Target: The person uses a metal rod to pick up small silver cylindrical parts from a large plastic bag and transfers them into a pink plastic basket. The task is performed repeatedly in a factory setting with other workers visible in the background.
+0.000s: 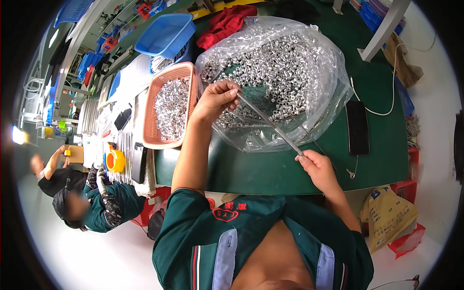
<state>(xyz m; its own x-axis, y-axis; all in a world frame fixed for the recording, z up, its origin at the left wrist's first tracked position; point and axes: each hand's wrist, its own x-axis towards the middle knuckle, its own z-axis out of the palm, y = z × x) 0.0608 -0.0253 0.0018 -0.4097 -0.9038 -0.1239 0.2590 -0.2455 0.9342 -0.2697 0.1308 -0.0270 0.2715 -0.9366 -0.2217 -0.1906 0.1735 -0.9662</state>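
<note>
A slim grey metal rod point(270, 123) slants between my two hands above the table's near part. My left hand point(220, 99) pinches its upper left end, thumb against fingers; whether a small part is also in that pinch I cannot tell. Closed around the lower right end is my right hand point(318, 168). Beneath and beyond the rod lies an opened clear plastic bag point(328, 72), its sides spread out. Many small shiny metal rings point(285, 63) are heaped inside it. A thin dark line, perhaps a wire, runs beside the rod towards my right hand.
A pink basket point(150, 106) of small metal pieces and a blue basket point(164, 36) stand left on the green table point(232, 176). A black phone point(356, 128) and white cable point(394, 92) lie right. Red cloth point(224, 24) lies behind; two people work at far left.
</note>
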